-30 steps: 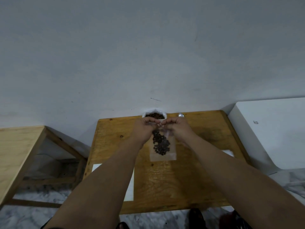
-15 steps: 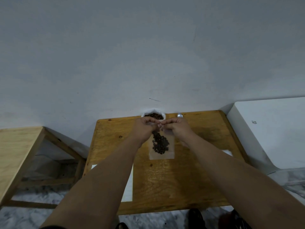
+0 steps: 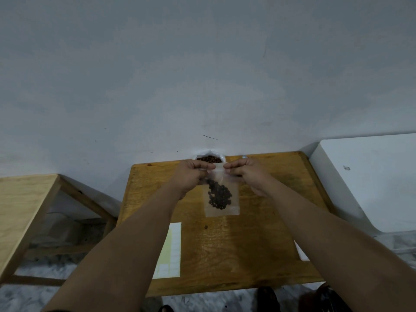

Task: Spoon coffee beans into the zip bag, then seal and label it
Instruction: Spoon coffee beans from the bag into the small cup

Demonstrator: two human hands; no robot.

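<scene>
A clear zip bag [image 3: 221, 199] holding dark coffee beans [image 3: 219, 195] hangs over the far middle of the wooden table [image 3: 247, 244]. My left hand [image 3: 191, 176] pinches the left end of its top strip. My right hand [image 3: 247, 174] pinches the right end, and the strip stretches between them. Behind the hands a white container of coffee beans [image 3: 209, 158] stands at the table's far edge. To its right, the tip of a metal spoon [image 3: 244, 156] peeks out behind my right hand. A sheet of white labels [image 3: 172, 251] lies on the table's near left, partly under my left forearm.
A grey wall rises right behind the table. A second wooden table [image 3: 20, 210] stands to the left with a gap between. A white box-like surface [image 3: 371, 176] sits to the right. A white paper [image 3: 300, 253] pokes out under my right forearm.
My hands have drawn apart along the bag's top strip; before, the fingertips met at its middle. The bag still hangs in the same place.
</scene>
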